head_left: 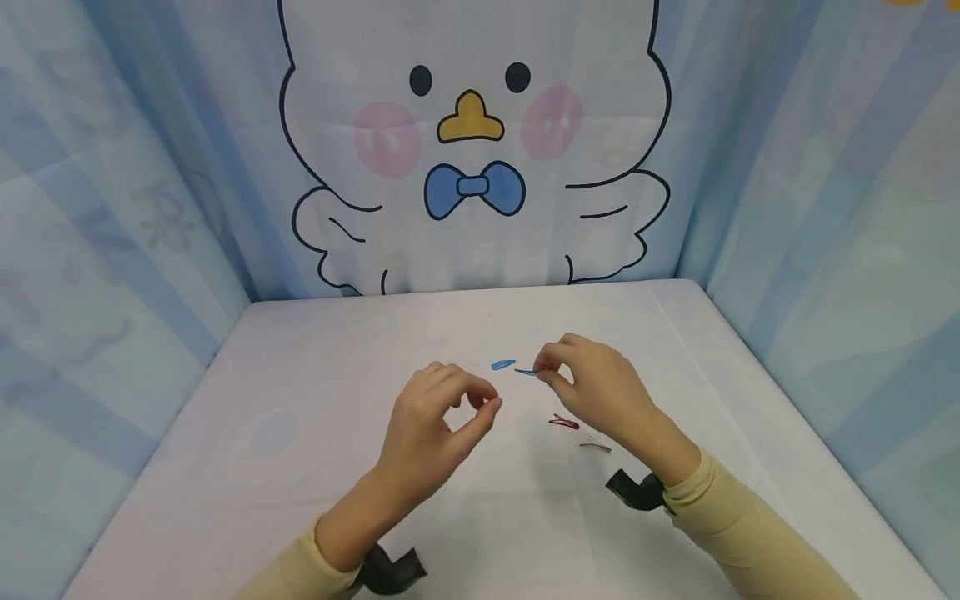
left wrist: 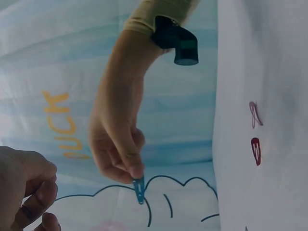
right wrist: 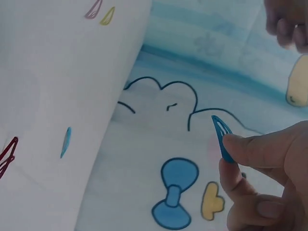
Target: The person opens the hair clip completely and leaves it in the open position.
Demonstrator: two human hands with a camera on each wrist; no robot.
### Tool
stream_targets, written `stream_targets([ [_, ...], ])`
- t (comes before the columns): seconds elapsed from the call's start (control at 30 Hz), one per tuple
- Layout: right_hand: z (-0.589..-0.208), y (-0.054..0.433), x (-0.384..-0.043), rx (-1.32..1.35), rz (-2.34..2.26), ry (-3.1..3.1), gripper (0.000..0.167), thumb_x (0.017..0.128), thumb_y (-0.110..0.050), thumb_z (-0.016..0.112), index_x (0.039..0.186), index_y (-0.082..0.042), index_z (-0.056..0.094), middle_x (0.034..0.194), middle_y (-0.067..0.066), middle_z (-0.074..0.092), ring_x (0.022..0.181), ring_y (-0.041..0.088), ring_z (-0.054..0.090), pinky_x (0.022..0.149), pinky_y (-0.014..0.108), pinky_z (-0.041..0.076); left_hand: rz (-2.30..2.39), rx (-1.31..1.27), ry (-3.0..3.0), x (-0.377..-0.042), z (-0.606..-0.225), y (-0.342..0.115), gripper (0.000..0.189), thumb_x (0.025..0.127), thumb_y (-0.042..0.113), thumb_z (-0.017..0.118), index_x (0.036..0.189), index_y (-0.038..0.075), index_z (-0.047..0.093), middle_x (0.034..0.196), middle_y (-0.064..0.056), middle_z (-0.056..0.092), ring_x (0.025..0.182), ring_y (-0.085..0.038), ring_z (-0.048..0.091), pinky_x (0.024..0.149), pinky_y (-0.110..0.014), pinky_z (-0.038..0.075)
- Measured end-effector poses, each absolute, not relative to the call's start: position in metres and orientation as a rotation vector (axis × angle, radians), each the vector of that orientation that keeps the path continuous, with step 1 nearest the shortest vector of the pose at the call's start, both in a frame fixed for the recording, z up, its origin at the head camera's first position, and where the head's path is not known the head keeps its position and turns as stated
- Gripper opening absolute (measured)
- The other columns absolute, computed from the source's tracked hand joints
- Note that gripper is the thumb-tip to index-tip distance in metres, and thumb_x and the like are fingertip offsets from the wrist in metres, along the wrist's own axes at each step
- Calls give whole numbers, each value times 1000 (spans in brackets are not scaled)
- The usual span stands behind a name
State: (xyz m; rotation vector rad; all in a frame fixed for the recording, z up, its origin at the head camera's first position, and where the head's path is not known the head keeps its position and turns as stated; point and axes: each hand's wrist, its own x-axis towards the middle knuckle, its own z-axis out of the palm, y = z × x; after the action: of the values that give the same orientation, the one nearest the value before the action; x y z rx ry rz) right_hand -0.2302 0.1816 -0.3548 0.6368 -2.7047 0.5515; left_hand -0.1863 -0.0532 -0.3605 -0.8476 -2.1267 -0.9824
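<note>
Between thumb and forefinger, the right hand (head_left: 600, 387) pinches a blue snap hair clip (right wrist: 220, 137), raised above the table in the right wrist view. Its narrow end points away from the fingers. The left hand (head_left: 435, 417) is curled, thumb and forefinger tips meeting, and no object shows between them. A second blue hair clip (head_left: 503, 365) lies on the table just beyond the hands. Nearer the right wrist lie a red hair clip (head_left: 564, 422) and a purplish hair clip (head_left: 596, 447). In the head view the left hand appears to hide other clips.
A yellow clip (right wrist: 107, 16) and a pink clip (right wrist: 93, 8) lie on the white table (head_left: 315, 375) in the right wrist view. Curtains (head_left: 825, 208) border the table at both sides, and a printed backdrop (head_left: 480, 242) stands behind it. Black straps (head_left: 637, 490) hang at both wrists.
</note>
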Motion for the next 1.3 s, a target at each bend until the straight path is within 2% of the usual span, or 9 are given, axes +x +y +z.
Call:
stream_targets([
  [0.17,-342,173,-209,748,561,-2612,10,89,-14,82,96,-19,77,92,-6,70,67,10,60,61,26,49,-998,-822,-2133,-187,-361,-54,15,87,11,83,99,16,76,85,6,68,76,-8,54,69,-26,44],
  [0.33,-332,167,-192,836,577,-2536,11,87,-11,83,94,-19,78,94,-8,70,75,10,66,68,30,53,-1006,-832,-2136,-188,-362,-55,14,87,13,84,99,15,77,86,6,68,80,-9,57,70,-26,45],
  [0.63,-324,165,-173,901,585,-2405,14,85,-10,84,92,-21,79,91,-11,68,73,5,63,67,28,45,-992,-856,-2114,-186,-362,-54,8,88,14,83,90,19,76,81,9,66,78,-8,57,70,-25,44],
  [0.83,-321,165,-168,899,592,-2313,18,82,-7,86,92,-21,79,91,-11,67,70,6,59,65,26,42,-1010,-863,-2078,-184,-359,-55,11,86,14,85,91,18,76,80,8,67,77,-8,57,70,-26,43],
  [1.1,-321,165,-166,910,646,-2237,20,79,-7,88,90,-19,77,90,-12,68,74,3,60,66,25,40,-1002,-866,-2080,-183,-356,-54,13,84,13,86,89,16,75,78,8,67,77,-8,57,70,-26,43],
  [1.3,-325,163,-166,894,616,-2186,16,80,-8,88,89,-16,77,88,-9,69,70,7,56,63,24,36,-1012,-846,-2076,-182,-357,-52,14,82,11,86,83,15,73,72,6,62,73,-9,52,69,-27,42],
])
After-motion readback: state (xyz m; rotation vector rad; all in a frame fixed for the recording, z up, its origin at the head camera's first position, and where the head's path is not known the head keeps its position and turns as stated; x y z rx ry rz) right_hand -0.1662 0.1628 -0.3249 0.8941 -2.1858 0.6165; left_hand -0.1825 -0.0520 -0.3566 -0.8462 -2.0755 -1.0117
